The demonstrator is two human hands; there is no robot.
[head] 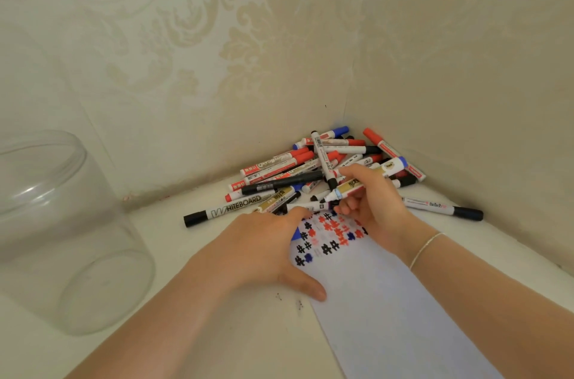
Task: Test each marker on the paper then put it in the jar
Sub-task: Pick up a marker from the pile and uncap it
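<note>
Beside the paper [388, 301], left hand [264, 249] lies flat, fingers relaxed; right hand [371, 198] pinches a slim marker [344, 190], tip at the paper's far end. Clear round plastic jar [59, 232] well left.

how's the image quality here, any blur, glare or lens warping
Head view: soft, even light with faint shadows; wide-angle bending curves the jar and the forearms at the edges; glare streaks on the jar's rim; the right hand and its marker look slightly smeared; marks on the paper stay readable.
</note>
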